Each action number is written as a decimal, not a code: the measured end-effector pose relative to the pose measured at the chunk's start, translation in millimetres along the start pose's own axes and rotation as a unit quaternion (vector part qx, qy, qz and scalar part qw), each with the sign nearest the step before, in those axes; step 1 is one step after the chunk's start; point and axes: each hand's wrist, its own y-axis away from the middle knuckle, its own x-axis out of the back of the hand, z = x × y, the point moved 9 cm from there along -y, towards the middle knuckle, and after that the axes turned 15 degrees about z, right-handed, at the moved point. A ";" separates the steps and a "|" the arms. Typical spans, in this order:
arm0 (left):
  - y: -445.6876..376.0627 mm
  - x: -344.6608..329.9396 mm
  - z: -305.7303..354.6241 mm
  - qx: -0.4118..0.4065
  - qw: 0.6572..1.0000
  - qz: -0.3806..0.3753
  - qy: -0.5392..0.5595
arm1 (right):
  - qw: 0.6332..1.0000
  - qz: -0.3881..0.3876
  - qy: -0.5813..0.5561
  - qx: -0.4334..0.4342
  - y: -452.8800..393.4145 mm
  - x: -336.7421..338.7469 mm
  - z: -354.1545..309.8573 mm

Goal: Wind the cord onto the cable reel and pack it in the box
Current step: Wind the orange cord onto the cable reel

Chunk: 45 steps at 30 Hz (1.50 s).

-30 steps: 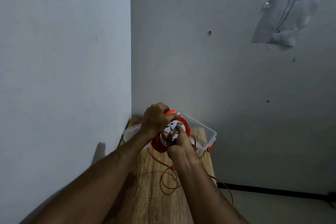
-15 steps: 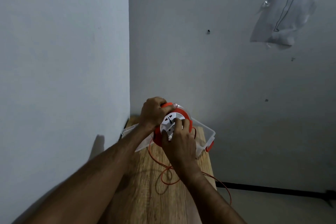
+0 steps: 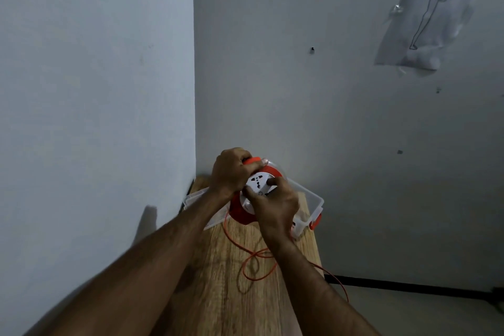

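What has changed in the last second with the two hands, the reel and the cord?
The right hand has circled on the white face of the cable reel, turning it. The loose orange cord on the wooden table has shifted slightly. The left hand still grips the reel's orange handle above the clear box.

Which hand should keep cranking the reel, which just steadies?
Right. The right hand sits on the white face of the cable reel, fingers at its winding knob. The left hand grips the orange handle on top, likely best for steadying. Loose cord remains on the table.
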 end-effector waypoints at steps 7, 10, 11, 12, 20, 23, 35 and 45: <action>7.7 -6.8 10.8 -0.044 0.999 -0.009 -0.019 | 0.698 0.049 -0.295 -0.651 55.6 -34.8 41.4; 8.8 -4.0 10.9 -0.051 0.999 -0.008 -0.016 | 0.639 0.043 -0.347 -0.685 59.9 -37.4 31.7; 8.2 -3.2 9.4 -0.048 0.999 -0.006 -0.016 | 0.647 0.031 -0.341 -0.681 58.7 -36.2 31.2; 8.2 -2.4 7.5 -0.045 0.999 -0.005 -0.018 | 0.658 0.015 -0.335 -0.675 57.5 -34.6 29.1; -0.2 5.7 -7.3 0.018 1.000 0.007 -0.010 | 0.970 0.006 -0.082 -0.231 20.2 18.9 25.0; -3.7 5.8 -5.9 0.018 1.000 0.007 -0.005 | 0.981 0.000 0.114 0.155 16.8 16.7 -18.9; 2.2 2.1 3.9 -0.008 1.000 -0.019 0.005 | 0.972 -0.087 0.150 0.160 7.0 -9.2 -17.4; 2.0 4.3 5.4 -0.012 1.000 -0.006 -0.006 | 0.993 0.020 -0.005 -0.113 7.5 8.1 5.3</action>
